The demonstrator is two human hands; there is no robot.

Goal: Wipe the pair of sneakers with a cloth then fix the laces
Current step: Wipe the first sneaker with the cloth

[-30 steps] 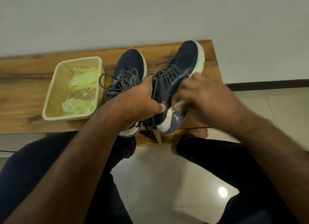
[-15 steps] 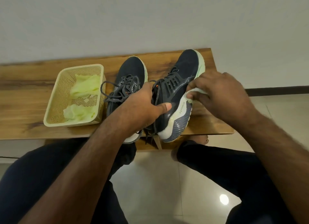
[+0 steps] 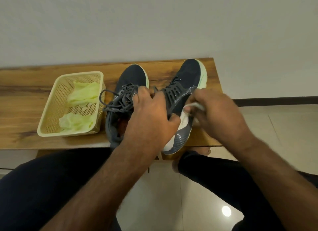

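The left hand point(image 3: 151, 110) grips the right-side sneaker point(image 3: 180, 99) at its collar, thumb curled over the side, holding it tilted on the wooden worktop point(image 3: 25, 99). The right hand point(image 3: 218, 113) pinches a pale cloth point(image 3: 191, 107) against that sneaker's outer side, near the midsole. The other sneaker point(image 3: 127, 86) stands just beside it, touching the left hand, its grey laces point(image 3: 111, 106) loose. Left of it sits a yellow plastic basket point(image 3: 51, 110) holding crumpled pale green cloths point(image 3: 82, 94).
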